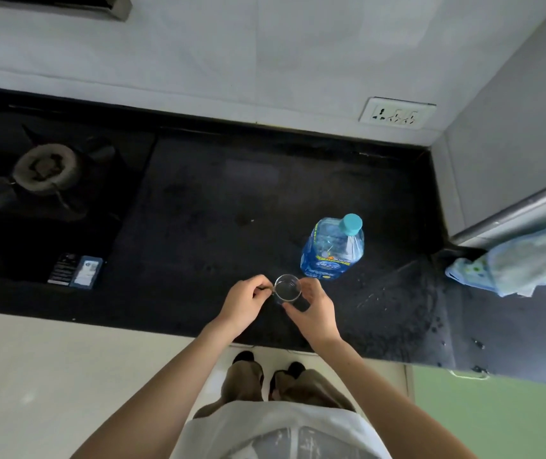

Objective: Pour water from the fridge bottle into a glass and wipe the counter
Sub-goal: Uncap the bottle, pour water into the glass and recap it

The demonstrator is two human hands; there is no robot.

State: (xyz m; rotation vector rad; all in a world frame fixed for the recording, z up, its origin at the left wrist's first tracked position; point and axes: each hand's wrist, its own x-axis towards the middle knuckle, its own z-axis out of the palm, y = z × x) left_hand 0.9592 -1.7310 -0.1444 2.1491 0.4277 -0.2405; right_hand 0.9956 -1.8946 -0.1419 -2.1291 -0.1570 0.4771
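We look straight down on a black counter (199, 193) with our two hands meeting at a small clear glass (287, 287) near its front edge. The glass stands upright on the counter and looks empty, though we cannot be sure of that. Our left hand (243, 303) has its grip pinched narrow on the glass's handle at the left side. Our right hand (311, 308) cups the glass from the right, thumb and fingers loosely curled around its wall, so both grips hold the glass.

Just behind the glass and slightly to the right stands the bottle (333, 248), blue-tinted, upright, its turquoise cap (351, 223) on. It is near the glass, but we cannot tell if they touch.

At the counter's right end a light blue cloth (513, 263) hangs by the fridge (513, 160), well apart from the glass. At the left end sits a stove (46, 167), with a small box (76, 271) by the front edge.
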